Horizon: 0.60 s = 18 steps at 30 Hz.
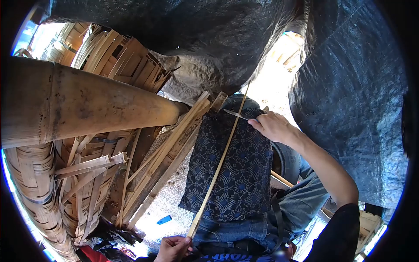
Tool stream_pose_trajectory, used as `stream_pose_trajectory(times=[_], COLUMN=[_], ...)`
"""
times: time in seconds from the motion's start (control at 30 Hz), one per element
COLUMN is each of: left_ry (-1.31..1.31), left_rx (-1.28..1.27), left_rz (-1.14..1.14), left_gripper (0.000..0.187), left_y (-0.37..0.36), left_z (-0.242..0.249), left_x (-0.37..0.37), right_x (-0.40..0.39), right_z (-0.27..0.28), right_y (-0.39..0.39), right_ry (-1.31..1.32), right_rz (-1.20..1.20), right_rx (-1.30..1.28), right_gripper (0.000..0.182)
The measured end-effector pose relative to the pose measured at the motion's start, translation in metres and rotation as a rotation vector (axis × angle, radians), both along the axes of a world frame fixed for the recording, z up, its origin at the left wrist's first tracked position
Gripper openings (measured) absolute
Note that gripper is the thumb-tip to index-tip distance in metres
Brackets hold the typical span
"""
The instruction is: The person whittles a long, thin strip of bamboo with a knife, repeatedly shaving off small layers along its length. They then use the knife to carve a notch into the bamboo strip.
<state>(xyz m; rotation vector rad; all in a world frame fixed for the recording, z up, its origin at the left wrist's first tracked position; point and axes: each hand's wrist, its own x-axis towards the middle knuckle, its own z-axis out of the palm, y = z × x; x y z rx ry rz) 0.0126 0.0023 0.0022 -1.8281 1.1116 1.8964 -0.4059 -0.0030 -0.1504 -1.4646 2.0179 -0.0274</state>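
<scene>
- One thick bamboo pole (83,105) runs across the upper left, above a stack of woven baskets (87,183) too tangled to count.
- One dark patterned cloth (235,166) covers the person's raised knee, over blue jeans (297,205).
- One long thin bamboo strip (216,170) lies slanted across that cloth, reaching from bottom centre up past the knee.
- The right hand (273,126) is closed on the handle of one knife (235,114), its blade meeting the strip near the top of the cloth.
- The left hand (172,249) grips the strip's lower end, fingers curled shut.
- The step looks like shaving or splitting the strip — the next move likely calls for steady pull against the blade.
- One small blue object (164,219) lies on the ground.
</scene>
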Motion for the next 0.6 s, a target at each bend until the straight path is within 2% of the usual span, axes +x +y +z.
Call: stream_pose_trajectory(times=[0.07, 0.1, 0.13, 0.2, 0.23, 0.27, 0.33, 0.37, 0.47, 0.5, 0.53, 0.57, 0.6], left_ry=[-0.106, -0.086, -0.091, 0.087, 0.113, 0.113, 0.255, 0.158, 0.145, 0.059, 0.056, 0.07, 0.085], left_rx=[0.107, 0.171, 0.17, 0.006, 0.008, 0.002, -0.11, 0.037, 0.18, 0.107, 0.106, -0.003, -0.112], left_rz=[-0.044, 0.017, 0.018, -0.142, -0.237, -0.237, -0.445, -0.111, 0.002, -0.187, -0.191, -0.368, -0.545], left_gripper=[0.03, 0.028, 0.028, 0.027, 0.027, 0.027, 0.028, 0.032, 0.024, 0.028, 0.028, 0.031, 0.034], left_y=[-0.009, -0.008, -0.005, -0.001, -0.009, -0.016, -0.025, -0.02, -0.027, -0.027, -0.029, -0.031, -0.032], left_z=[0.005, -0.006, -0.015, -0.028, -0.03, -0.034, -0.038, -0.038, -0.035, -0.032, -0.032, -0.033, -0.033], left_x=[0.01, 0.035, 0.054, 0.077, 0.079, 0.076, 0.073, 0.07, 0.048, 0.039, 0.032, 0.027, 0.019], right_x=[-0.005, -0.009, -0.011, -0.02, -0.03, -0.043, -0.043, -0.039, -0.02, -0.013, -0.006, 0.003, 0.01], right_z=[0.002, 0.001, 0.003, 0.009, 0.001, 0.002, -0.006, -0.008, -0.002, 0.001, 0.007, 0.019, 0.027], right_y=[-0.006, -0.01, -0.014, -0.026, -0.031, -0.031, -0.027, -0.023, -0.007, 0.001, 0.009, 0.015, 0.023], right_ry=[0.002, 0.044, 0.039, 0.038, 0.192, 0.119, 0.163, 0.161, 0.058, 0.022, -0.018, -0.02, -0.082], right_rz=[-0.049, -0.004, -0.005, -0.152, -0.115, -0.261, -0.279, -0.276, -0.298, -0.305, -0.313, -0.307, -0.381], right_rx=[0.03, 0.02, 0.02, 0.151, -0.026, 0.109, -0.178, -0.176, -0.247, -0.253, -0.258, -0.302, -0.206], right_gripper=[0.058, 0.057, 0.057, 0.057, 0.056, 0.054, 0.051, 0.051, 0.054, 0.053, 0.051, 0.049, 0.042])
